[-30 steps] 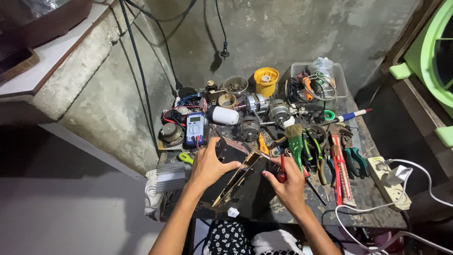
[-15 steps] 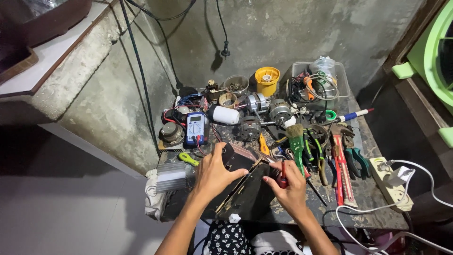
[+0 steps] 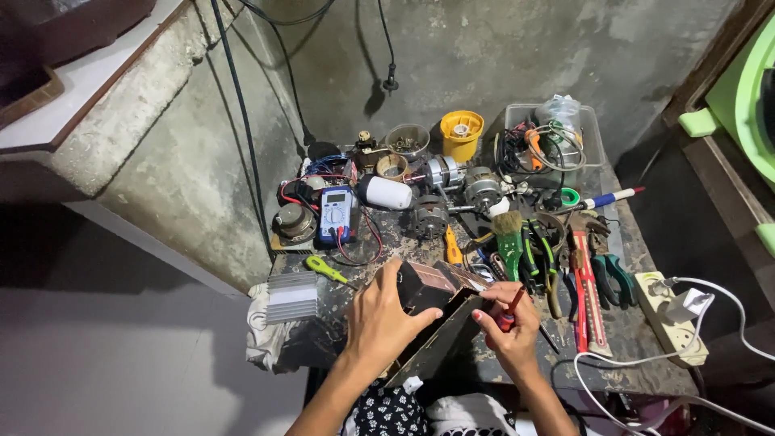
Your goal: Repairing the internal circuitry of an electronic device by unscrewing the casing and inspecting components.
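My left hand (image 3: 379, 316) grips a dark box-shaped device (image 3: 432, 284) with a brown top face, held tilted at the near edge of the workbench (image 3: 622, 331). A dark panel (image 3: 440, 343) hangs open from the box's underside toward me. My right hand (image 3: 508, 327) is closed around a red-handled screwdriver (image 3: 508, 313), its tip pointing at the box's right side. Both hands sit close together just in front of my lap.
A blue multimeter (image 3: 337, 215) with red leads, small motors (image 3: 472, 187), a yellow cup (image 3: 461, 133), a clear tub of cables (image 3: 557, 137), a green brush (image 3: 508, 238), pliers (image 3: 605, 274) and a white power strip (image 3: 670, 311) crowd the bench. A finned heatsink (image 3: 291, 297) lies left.
My left hand has shifted right and wrapped further over the box, tilting it up. My right hand came in closer with the screwdriver.
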